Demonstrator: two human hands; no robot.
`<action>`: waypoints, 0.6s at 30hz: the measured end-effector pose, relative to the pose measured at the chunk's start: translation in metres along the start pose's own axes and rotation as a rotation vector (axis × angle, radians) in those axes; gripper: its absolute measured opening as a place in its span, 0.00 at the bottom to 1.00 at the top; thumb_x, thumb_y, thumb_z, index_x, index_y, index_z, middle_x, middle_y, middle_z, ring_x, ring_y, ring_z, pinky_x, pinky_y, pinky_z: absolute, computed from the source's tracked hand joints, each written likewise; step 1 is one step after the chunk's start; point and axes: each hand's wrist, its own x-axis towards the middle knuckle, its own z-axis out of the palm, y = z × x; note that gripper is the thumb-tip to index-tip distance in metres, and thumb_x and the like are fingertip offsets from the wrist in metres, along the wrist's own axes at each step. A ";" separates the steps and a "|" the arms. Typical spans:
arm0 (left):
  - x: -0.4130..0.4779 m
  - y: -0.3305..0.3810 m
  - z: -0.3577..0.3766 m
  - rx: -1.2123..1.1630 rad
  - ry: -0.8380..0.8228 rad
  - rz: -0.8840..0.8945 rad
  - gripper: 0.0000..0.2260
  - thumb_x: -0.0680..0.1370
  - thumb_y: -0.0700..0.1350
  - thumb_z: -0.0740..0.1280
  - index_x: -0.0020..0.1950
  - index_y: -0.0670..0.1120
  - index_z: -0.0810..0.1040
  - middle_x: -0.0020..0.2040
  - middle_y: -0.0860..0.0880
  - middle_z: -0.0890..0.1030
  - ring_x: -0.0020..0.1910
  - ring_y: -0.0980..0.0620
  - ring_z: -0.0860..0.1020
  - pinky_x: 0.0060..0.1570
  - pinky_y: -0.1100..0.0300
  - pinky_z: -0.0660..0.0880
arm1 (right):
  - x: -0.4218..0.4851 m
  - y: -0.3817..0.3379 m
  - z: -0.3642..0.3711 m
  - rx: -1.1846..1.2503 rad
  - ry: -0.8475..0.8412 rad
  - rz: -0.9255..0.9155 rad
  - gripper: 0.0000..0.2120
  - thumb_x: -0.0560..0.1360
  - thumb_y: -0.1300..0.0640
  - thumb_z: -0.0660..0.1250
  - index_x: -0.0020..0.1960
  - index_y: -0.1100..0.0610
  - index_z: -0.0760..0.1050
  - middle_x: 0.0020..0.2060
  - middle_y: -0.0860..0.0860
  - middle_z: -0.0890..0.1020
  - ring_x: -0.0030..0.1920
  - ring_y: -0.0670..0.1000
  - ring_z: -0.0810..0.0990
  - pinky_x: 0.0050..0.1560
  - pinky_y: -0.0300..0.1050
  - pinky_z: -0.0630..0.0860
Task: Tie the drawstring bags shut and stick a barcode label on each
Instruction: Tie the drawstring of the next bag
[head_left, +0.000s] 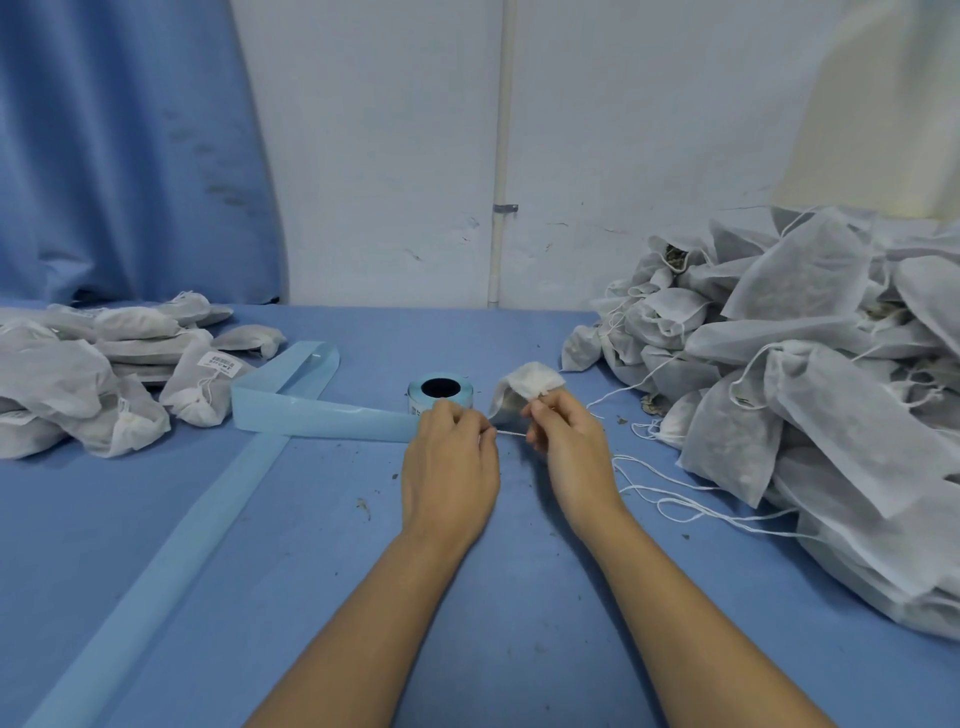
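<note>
Head view: your left hand (449, 457) and right hand (563, 441) pinch the thin white drawstring (511, 433) taut, cinching the white fabric bag (527, 387).

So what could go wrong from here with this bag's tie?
1. The thin drawstring stretched between the left hand and right hand might slip, leaving the bag open.
2. Loose strings trailing from the right-side pile lie near the right forearm and could snag.
</note>
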 end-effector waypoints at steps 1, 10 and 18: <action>0.000 0.001 -0.003 -0.007 0.037 0.033 0.07 0.79 0.43 0.62 0.48 0.41 0.78 0.52 0.46 0.74 0.50 0.47 0.72 0.42 0.52 0.70 | -0.001 0.000 0.001 -0.124 0.017 -0.043 0.12 0.78 0.58 0.60 0.35 0.51 0.69 0.28 0.45 0.72 0.33 0.47 0.68 0.37 0.45 0.65; -0.001 0.012 0.000 -0.409 0.009 0.153 0.07 0.81 0.39 0.59 0.49 0.44 0.77 0.67 0.53 0.71 0.52 0.56 0.76 0.48 0.54 0.74 | -0.009 0.000 0.004 -0.806 0.072 -0.325 0.08 0.80 0.55 0.55 0.46 0.54 0.72 0.46 0.48 0.77 0.50 0.51 0.70 0.41 0.47 0.62; 0.008 0.022 0.001 -0.881 -0.044 -0.062 0.07 0.82 0.37 0.56 0.51 0.45 0.72 0.68 0.51 0.73 0.61 0.68 0.72 0.59 0.74 0.67 | -0.016 0.001 0.009 -0.736 0.017 -0.414 0.29 0.75 0.64 0.58 0.75 0.52 0.61 0.74 0.44 0.63 0.67 0.48 0.66 0.60 0.43 0.67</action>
